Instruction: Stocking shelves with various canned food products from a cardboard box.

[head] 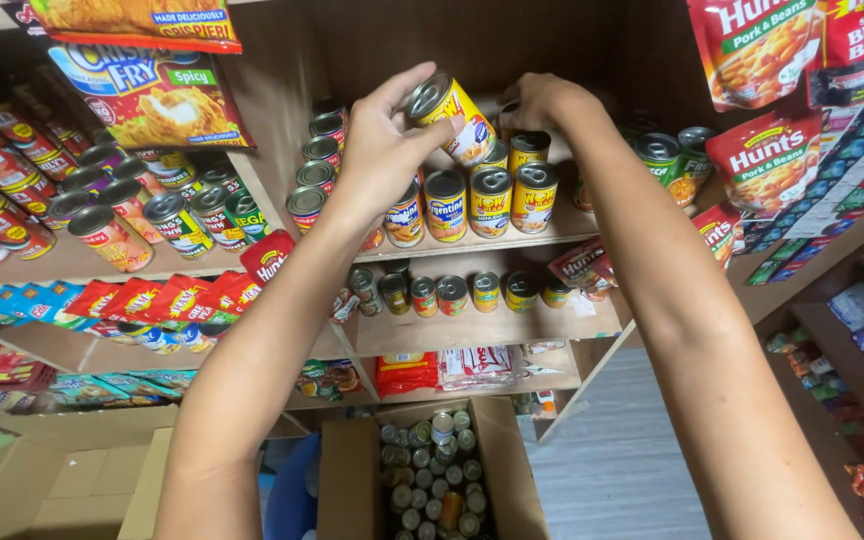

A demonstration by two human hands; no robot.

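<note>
above the wooden shelf [542, 243] of stacked cans, a yellow tin can [452, 116] is held tilted by the left hand [384, 150], fingers and thumb wrapped around its side. just right of that can, the right hand [542, 104] is reached toward the back of the same shelf; whether its fingers are closed cannot be told. far below the shelf, an open cardboard box [352, 480] is seen filled with upright cans.

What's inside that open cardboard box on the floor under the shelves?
The cardboard box holds many small tins standing upright, tops showing. Anything beneath that top layer is hidden.
</note>
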